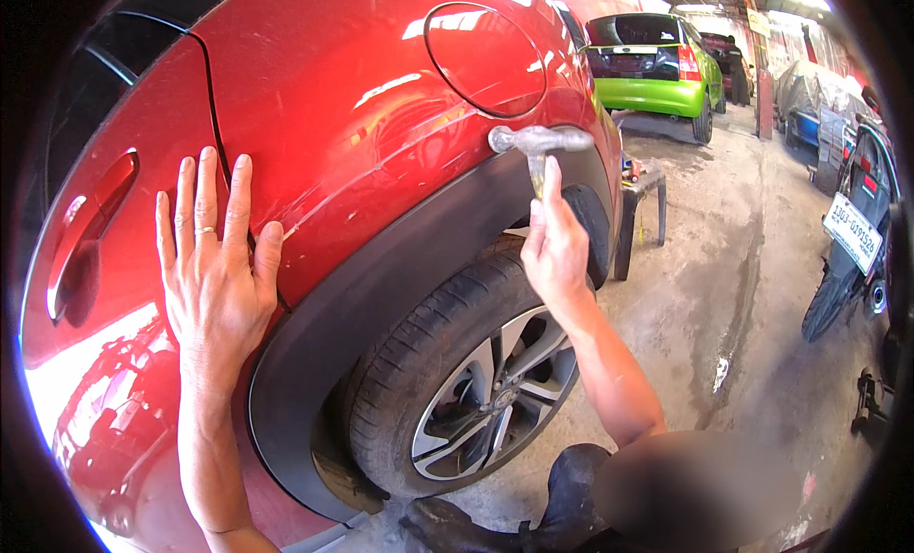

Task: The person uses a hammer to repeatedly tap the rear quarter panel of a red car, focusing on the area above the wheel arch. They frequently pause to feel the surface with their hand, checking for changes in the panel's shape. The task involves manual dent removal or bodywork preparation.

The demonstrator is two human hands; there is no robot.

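My left hand (214, 267) lies with fingers spread on the red car panel (333, 144), across a door seam and right of the door handle (90, 229). My right hand (557, 239) grips a metal hammer (543, 139), slightly blurred, whose head is at the dented, scuffed crease below the round fuel flap (486, 58); I cannot tell whether it touches the paint. Below lie the black wheel-arch trim (314, 363) and the tyre (390, 410) with its alloy rim.
A green car (643, 96) stands behind, with a person (736, 72) in dark clothing farther back. A stool (644, 191) with small items stands beside the red car. A motorcycle (855, 229) is at the right, near covered items (804, 106) on the concrete floor (685, 315).
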